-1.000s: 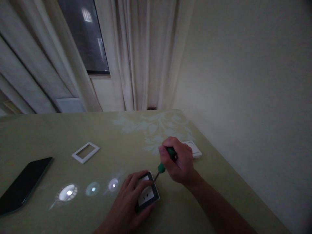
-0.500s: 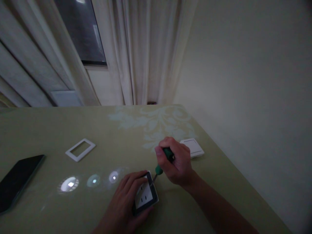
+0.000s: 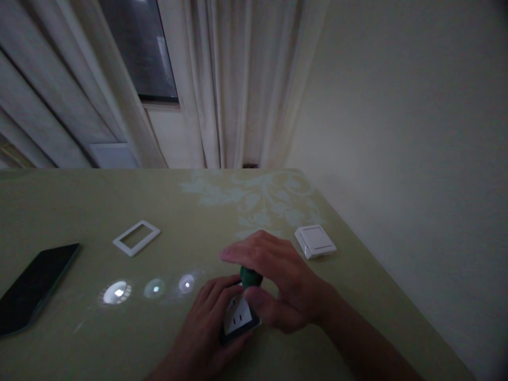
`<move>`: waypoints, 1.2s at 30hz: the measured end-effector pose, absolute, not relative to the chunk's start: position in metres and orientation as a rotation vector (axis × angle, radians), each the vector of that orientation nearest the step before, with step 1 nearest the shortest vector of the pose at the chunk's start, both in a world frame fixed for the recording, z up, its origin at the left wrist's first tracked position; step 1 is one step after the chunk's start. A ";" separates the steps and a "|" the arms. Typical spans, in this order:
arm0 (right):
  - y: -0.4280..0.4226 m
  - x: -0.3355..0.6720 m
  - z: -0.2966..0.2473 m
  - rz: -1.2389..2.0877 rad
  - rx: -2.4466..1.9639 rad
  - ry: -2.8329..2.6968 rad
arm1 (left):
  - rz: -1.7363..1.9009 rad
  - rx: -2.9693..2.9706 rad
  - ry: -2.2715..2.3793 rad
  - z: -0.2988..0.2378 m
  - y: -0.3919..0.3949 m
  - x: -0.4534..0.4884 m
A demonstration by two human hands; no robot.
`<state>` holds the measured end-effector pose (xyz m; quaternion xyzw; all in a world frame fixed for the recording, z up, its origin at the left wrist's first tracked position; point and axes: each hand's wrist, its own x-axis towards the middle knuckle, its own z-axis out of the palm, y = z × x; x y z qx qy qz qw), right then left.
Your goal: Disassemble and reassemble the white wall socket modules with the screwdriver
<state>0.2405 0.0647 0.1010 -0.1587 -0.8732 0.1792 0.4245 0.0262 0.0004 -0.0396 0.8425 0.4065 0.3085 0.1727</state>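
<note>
My left hand is wrapped round a wall socket with a white slotted face and a dark border, steadying it at the table's near side. Over the socket, my right hand has the green handle of a screwdriver between thumb and fingers, the fingers stretched over the handle's top. The handle stands nearly upright above the socket's upper edge. The screwdriver's shaft and tip are hidden behind the handle and the right thumb.
A white rectangular frame lies left of the hands on the pale green table. Farther left rests a dark flat tablet-like device. A white wall switch sits near the right edge, by the wall. Curtains hang behind.
My right hand has shifted left and tipped the screwdriver from a slant to nearly upright; its fist has loosened, fingers now reaching over the handle. The left hand keeps its hold on the socket.
</note>
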 end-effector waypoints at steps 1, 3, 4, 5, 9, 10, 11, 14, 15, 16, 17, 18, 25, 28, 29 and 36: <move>0.065 0.243 0.105 0.538 -0.384 -2.218 | 0.870 2.398 1.146 -0.039 0.001 0.026; 0.065 0.248 0.108 0.624 -0.409 -2.260 | 0.859 2.415 1.154 -0.038 0.001 0.026; 0.065 0.251 0.108 0.548 -0.464 -2.257 | 0.857 2.422 1.159 -0.037 0.001 0.026; 0.066 0.253 0.107 0.401 -0.533 -2.240 | 0.852 2.426 1.166 -0.037 0.000 0.027; 0.068 0.256 0.103 -0.055 -0.702 -2.168 | 0.853 2.418 1.185 -0.036 0.001 0.029; 0.068 0.255 0.103 0.034 -0.696 -2.207 | 0.853 2.419 1.184 -0.036 0.001 0.029; 0.069 0.254 0.104 0.177 -0.680 -2.251 | 0.847 2.422 1.182 -0.036 0.001 0.029; 0.067 0.249 0.102 0.365 -0.622 -2.223 | 0.838 2.443 1.185 -0.039 0.001 0.028; 0.067 0.247 0.100 0.271 -0.610 -2.181 | 0.853 2.448 1.187 -0.040 0.000 0.028; 0.066 0.246 0.099 0.114 -0.607 -2.130 | 0.868 2.448 1.182 -0.041 0.000 0.028; 0.064 0.244 0.097 -0.032 -0.608 -2.090 | 0.879 2.441 1.174 -0.041 0.000 0.028; 0.063 0.243 0.097 -0.096 -0.585 -2.101 | 0.884 2.428 1.166 -0.042 0.000 0.028; 0.057 0.244 0.101 -0.119 -0.590 -2.139 | 0.890 2.396 1.158 -0.037 0.001 0.030; 0.057 0.243 0.103 0.018 -0.587 -2.204 | 0.900 2.380 1.158 -0.035 0.000 0.031; 0.058 0.243 0.104 0.192 -0.575 -2.253 | 0.894 2.381 1.158 -0.035 0.000 0.031; 0.062 0.243 0.100 -0.019 -0.570 -2.138 | 0.923 2.400 1.174 -0.037 0.000 0.030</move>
